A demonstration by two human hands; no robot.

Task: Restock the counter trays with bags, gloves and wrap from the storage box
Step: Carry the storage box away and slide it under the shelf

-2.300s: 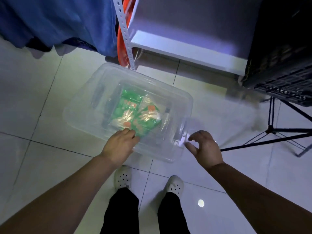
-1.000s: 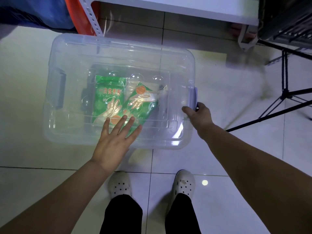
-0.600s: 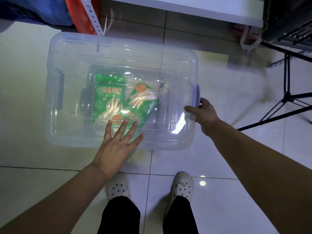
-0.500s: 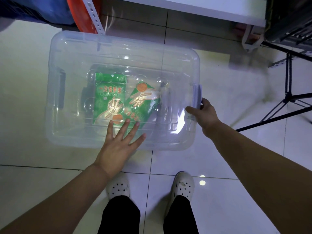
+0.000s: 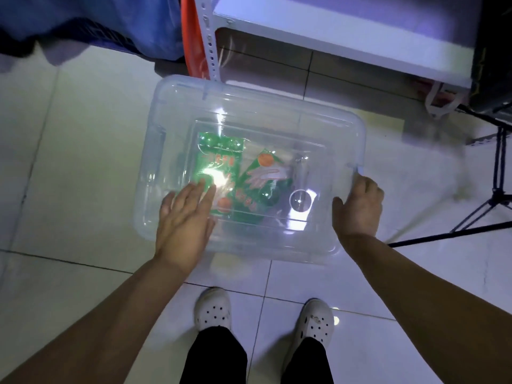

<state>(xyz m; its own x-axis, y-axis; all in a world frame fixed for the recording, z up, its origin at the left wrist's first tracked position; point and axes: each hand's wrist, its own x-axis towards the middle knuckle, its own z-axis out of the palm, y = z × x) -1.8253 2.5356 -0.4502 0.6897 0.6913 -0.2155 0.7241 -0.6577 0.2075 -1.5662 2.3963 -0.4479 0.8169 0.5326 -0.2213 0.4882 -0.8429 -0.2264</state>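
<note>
A clear plastic storage box [image 5: 277, 106] with its clear lid on sits on the tiled floor in front of my feet. Through the lid I see two green glove packets [image 5: 219, 162] with orange hand prints lying side by side. My left hand [image 5: 184, 217] lies flat on the lid near its front edge, fingers spread. My right hand [image 5: 358, 206] is curled around the box's right end, at the latch on the rim [image 5: 360, 169].
A white metal shelf [image 5: 346, 37] stands just behind the box, with an orange item [image 5: 191, 45] and blue cloth [image 5: 97, 20] to its left. A black tripod [image 5: 493, 200] stands on the right. My white clogs [image 5: 213, 309] are close to the box's front.
The view has shifted, so the box sits further right in the frame. My left hand stays flat on the lid. My right hand has closed more firmly over the right end of the box.
</note>
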